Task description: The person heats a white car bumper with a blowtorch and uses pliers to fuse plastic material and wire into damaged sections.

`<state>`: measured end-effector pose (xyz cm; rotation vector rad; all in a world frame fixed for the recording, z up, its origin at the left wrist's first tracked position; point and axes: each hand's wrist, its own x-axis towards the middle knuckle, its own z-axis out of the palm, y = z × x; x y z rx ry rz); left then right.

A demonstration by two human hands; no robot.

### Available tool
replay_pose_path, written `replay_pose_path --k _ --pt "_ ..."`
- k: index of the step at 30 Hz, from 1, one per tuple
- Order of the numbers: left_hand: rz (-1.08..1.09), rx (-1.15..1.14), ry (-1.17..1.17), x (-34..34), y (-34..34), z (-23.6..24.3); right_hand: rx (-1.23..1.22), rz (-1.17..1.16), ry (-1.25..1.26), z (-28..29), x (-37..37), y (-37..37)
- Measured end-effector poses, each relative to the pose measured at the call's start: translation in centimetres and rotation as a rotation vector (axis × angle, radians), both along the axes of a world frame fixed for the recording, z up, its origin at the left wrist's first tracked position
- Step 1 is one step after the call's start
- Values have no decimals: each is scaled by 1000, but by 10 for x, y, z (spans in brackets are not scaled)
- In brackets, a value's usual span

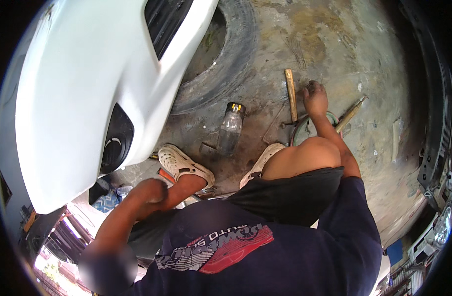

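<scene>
My right hand (316,98) is raised over the concrete floor, fingers bent and slightly apart, with nothing visible in it. Just left of it lies a wooden-handled hammer (290,93); a second wooden-handled tool (350,115) rests to its lower right across a green round object (301,133), partly hidden by my knee and arm. My left hand (154,191) is low at the left, by my left shin; its fingers are dark and indistinct. A clear bottle (228,133) with a black cap stands or lies between my feet and a tire.
A white car bumper (73,108) fills the left side, beside the tire (231,64) on the floor (364,64). An orange-handled tool (166,175) lies near my left foot. Dark metal car parts (431,163) line the right edge.
</scene>
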<state>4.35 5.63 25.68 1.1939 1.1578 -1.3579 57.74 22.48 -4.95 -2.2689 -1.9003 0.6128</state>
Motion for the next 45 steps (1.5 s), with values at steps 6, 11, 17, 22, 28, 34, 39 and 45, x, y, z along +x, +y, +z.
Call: replay_pose_path --k 6,11,17,22,28,34,39,45 --pt "294 238 -51 20 -13 -66 -124 110 8 -14 8 37" --pt "401 427 -108 21 -52 -142 -179 334 -3 -28 19 68" --pt "447 482 -167 18 -39 -172 -292 177 272 14 24 102" --pt "513 658 -140 -52 -40 -191 -552 69 322 58 -5 137" --pt "708 321 385 -167 -76 -194 -692 -149 480 46 -9 141" --pt "470 453 62 -144 -106 -221 -153 885 -353 -21 30 150" --pt "-41 306 -187 -47 -46 -97 -565 -225 607 77 -46 134" --pt "892 697 -488 132 135 84 -410 -479 1437 206 -27 60"
